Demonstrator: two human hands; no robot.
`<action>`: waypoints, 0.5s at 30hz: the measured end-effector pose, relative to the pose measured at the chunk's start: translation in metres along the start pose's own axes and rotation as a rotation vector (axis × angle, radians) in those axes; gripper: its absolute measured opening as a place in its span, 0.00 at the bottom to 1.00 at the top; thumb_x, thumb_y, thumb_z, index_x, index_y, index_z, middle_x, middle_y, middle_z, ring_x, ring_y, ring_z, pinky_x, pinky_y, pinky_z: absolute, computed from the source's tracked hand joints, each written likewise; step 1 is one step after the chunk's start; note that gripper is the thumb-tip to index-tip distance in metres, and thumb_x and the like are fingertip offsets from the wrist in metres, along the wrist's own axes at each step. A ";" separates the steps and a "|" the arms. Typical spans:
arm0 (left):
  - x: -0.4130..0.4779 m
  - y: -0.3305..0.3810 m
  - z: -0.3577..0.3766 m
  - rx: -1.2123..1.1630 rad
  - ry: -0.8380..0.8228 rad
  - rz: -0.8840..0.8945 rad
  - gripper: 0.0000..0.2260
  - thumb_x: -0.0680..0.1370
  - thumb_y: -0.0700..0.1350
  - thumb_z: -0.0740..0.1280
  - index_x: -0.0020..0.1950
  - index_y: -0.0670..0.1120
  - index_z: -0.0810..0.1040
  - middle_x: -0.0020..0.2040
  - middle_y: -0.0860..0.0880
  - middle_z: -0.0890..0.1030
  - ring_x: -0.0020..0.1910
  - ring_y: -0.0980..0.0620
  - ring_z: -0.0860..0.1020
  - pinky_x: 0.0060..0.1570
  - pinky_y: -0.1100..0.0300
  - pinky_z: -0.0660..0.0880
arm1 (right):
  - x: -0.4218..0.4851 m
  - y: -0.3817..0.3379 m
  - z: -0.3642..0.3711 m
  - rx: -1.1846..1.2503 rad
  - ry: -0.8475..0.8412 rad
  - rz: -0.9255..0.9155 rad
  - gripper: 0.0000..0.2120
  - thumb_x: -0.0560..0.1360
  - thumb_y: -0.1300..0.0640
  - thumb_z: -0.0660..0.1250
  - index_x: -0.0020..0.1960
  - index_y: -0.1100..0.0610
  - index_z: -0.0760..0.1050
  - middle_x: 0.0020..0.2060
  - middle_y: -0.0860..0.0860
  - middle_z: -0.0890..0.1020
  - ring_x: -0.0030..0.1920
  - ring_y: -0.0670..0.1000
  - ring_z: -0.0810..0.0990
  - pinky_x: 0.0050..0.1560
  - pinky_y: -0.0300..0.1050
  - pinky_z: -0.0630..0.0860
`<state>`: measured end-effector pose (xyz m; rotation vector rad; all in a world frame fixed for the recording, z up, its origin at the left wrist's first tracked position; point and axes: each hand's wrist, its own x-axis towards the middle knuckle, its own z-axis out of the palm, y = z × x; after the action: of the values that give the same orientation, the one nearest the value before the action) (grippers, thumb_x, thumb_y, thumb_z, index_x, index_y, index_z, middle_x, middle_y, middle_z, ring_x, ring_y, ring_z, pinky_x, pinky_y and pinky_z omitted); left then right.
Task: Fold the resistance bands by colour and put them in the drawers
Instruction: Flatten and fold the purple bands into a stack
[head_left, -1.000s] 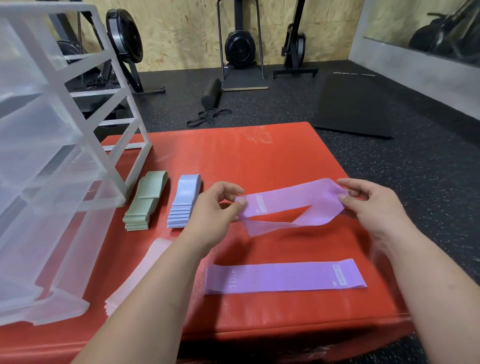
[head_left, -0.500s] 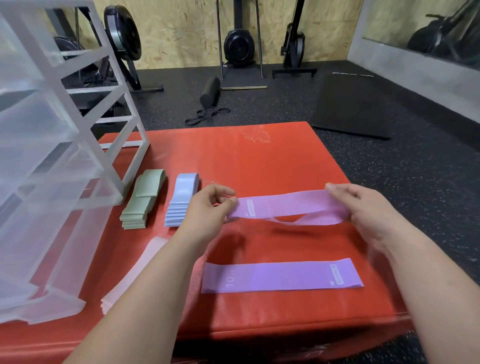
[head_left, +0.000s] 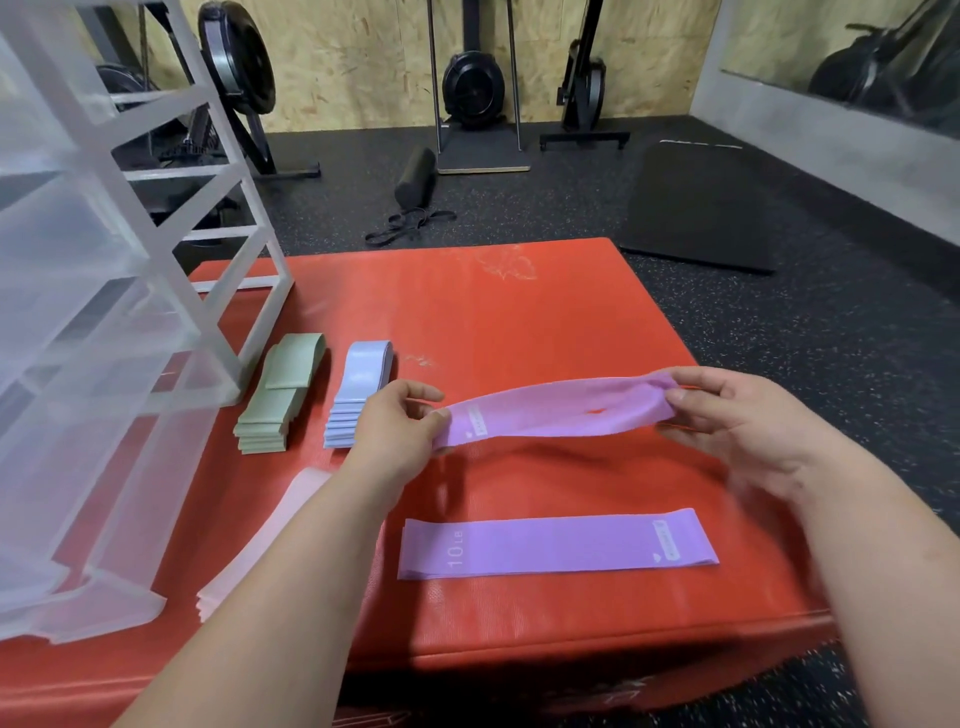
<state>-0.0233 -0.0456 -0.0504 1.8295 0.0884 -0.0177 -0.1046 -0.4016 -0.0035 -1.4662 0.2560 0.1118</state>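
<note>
Softness and stretch are expected of the purple band (head_left: 558, 413), a light, limp loop judged to sag unless taken by its two ends. It is held taut above the mat (head_left: 519, 322), one end pinched by the fingers (head_left: 415, 389) of the left hand (head_left: 395, 431) and the other gripped by the right hand (head_left: 737, 415). It is seen as a flat lilac strip, slightly bowed, with a small white tag near the left end; a second band (head_left: 556, 545) lies flat on the mat below it.
</note>
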 end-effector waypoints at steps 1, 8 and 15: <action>0.000 -0.001 0.000 0.028 0.009 -0.001 0.07 0.78 0.38 0.75 0.51 0.49 0.82 0.39 0.46 0.81 0.35 0.49 0.79 0.47 0.36 0.85 | -0.001 -0.002 0.001 0.056 -0.045 0.008 0.16 0.82 0.64 0.66 0.69 0.61 0.79 0.63 0.61 0.84 0.60 0.56 0.83 0.62 0.52 0.82; -0.002 0.003 0.001 -0.098 0.013 -0.036 0.06 0.80 0.34 0.73 0.53 0.43 0.81 0.44 0.41 0.79 0.38 0.46 0.83 0.38 0.51 0.85 | -0.006 -0.005 0.009 0.085 -0.082 -0.002 0.12 0.77 0.55 0.71 0.59 0.57 0.79 0.49 0.55 0.81 0.53 0.54 0.80 0.64 0.56 0.80; -0.003 0.002 0.003 -0.046 0.002 -0.003 0.09 0.78 0.33 0.73 0.54 0.45 0.81 0.40 0.45 0.82 0.35 0.49 0.79 0.43 0.48 0.83 | 0.005 0.004 0.011 -0.174 0.196 -0.063 0.07 0.80 0.67 0.68 0.52 0.57 0.83 0.44 0.55 0.81 0.43 0.49 0.83 0.47 0.45 0.86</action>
<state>-0.0257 -0.0491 -0.0490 1.7837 0.0916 -0.0159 -0.1000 -0.3910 -0.0080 -1.6588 0.3668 -0.0628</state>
